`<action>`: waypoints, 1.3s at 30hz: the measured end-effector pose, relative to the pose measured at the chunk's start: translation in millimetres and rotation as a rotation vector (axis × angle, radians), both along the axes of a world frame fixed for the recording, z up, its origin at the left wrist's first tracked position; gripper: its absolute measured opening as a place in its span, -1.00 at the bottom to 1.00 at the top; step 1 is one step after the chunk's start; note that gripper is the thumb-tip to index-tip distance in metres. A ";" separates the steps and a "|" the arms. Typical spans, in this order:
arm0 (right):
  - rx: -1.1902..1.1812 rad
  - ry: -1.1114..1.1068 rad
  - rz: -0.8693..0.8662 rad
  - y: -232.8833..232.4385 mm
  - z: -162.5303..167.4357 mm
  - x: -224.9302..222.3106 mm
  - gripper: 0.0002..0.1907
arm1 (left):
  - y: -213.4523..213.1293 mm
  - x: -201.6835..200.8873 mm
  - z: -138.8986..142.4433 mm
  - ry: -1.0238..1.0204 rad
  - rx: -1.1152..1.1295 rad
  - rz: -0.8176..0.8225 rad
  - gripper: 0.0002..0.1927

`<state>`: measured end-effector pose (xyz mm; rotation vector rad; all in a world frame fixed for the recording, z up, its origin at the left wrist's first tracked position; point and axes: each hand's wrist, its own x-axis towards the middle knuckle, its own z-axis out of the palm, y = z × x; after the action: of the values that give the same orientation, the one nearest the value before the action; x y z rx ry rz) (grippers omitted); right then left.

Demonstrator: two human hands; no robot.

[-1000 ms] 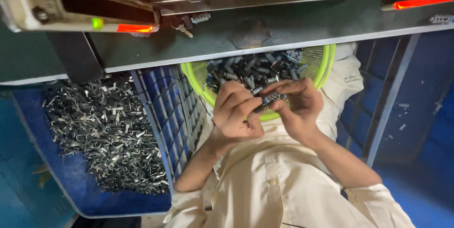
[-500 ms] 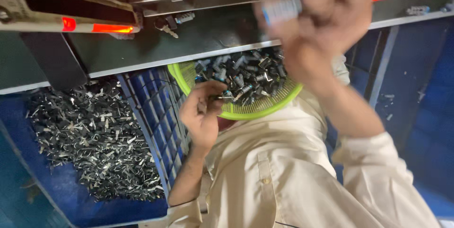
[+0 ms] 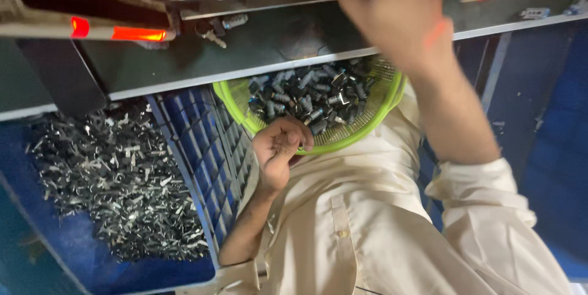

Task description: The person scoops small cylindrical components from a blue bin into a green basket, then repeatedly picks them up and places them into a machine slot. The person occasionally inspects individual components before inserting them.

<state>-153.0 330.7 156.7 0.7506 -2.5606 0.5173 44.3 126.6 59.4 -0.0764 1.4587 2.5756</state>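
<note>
Feeding step, I judge: left hand curled, pinching small dark metal parts at round lime-green mesh basket; right hand raised to grey machine, grip unclear; next needs careful seating.

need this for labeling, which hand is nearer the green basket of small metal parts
Left. The left hand rests curled at the green basket rim, touching it. The right hand is raised above the basket, up by the grey machine.

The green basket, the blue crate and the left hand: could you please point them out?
green basket (image 3: 366,128), head view, on its mesh wall.
blue crate (image 3: 211,166), head view, on its ribbed side.
left hand (image 3: 278,148), head view, on its back.
</note>
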 end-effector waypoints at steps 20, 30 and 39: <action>-1.545 -1.035 0.019 -13.8 -107.6 171.5 -0.74 | 6.4 -54.0 61.1 0.635 -0.917 0.152 -0.75; -1.966 -1.356 -0.022 -20.5 -82.1 147.2 -0.66 | -51.2 -12.3 57.0 0.297 0.509 0.124 -0.67; -0.374 0.015 0.176 -26.7 10.2 -8.6 -0.57 | 2.8 -33.7 19.5 0.343 -1.191 -0.130 -0.77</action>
<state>-161.6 304.0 166.9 0.8369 -2.2959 1.0079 10.6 129.4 78.9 0.3006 2.7624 1.3185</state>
